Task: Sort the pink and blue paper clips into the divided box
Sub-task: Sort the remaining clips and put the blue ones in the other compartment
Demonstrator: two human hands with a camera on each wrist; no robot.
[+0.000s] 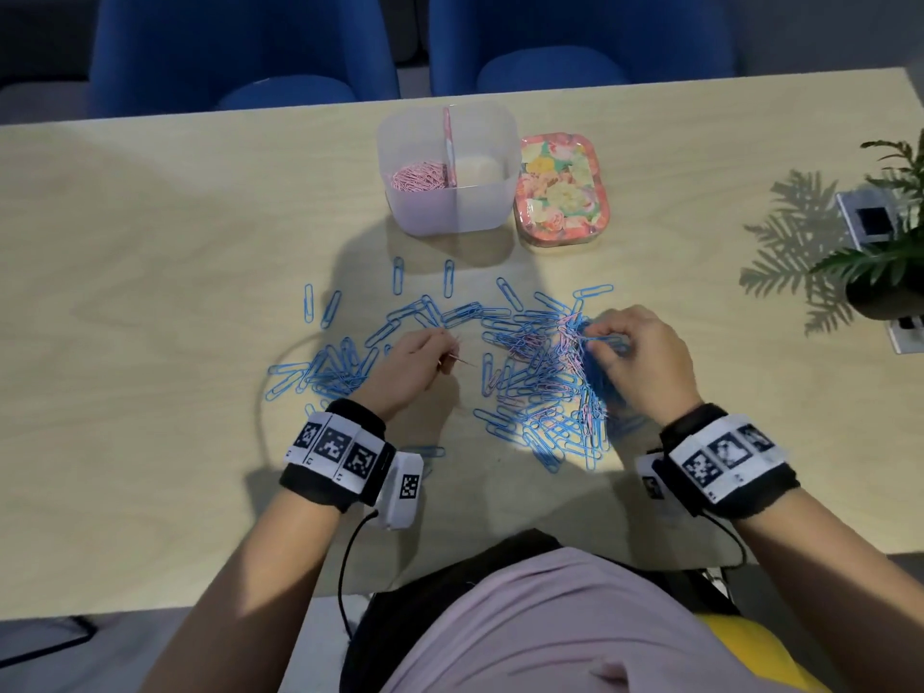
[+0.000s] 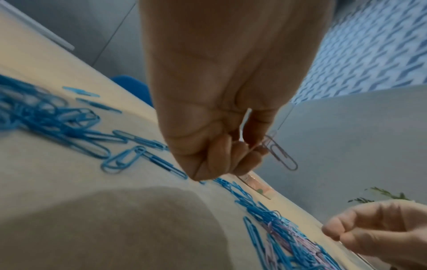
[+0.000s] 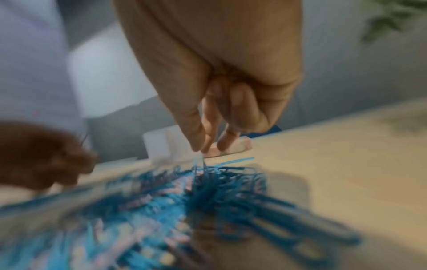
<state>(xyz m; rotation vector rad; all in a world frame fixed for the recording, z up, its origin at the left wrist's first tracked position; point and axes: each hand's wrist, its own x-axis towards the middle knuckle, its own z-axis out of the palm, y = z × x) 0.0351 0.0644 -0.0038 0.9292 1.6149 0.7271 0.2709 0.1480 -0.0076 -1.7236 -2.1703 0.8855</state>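
Paper clips, pink and blue, loose lot: most lie spread over the table (image 1: 150,252) in front of the person, a blue scatter (image 1: 340,362) on the left and a denser tangled heap (image 1: 540,387) on the right, blue with some pink threaded through. Divided box (image 1: 480,212), translucent, stands beyond the heap; its left compartment holds a mound of pink clips (image 1: 419,178), its right compartment looks bare. Left hand (image 1: 410,367) has fingers curled, pinching a few pink clips (image 2: 280,155) that jut out past the fingertips. Right hand (image 1: 640,362) is bent over the heap with thumb and fingertip closed on a thin clip (image 3: 204,160); its colour is lost to blur. Handling, as judged: clips are very light, stiff wire, smooth-coated and slippery, prone to hooking one another, so each is best taken by a free end or loop and drawn out along its length. Surface: pale wood-grain tabletop, flat, partly in shadow. Also present: a flowered tin (image 1: 560,192) just right of the box, a potted plant (image 1: 885,272) at the right edge, blue chairs (image 1: 240,47) behind the table.
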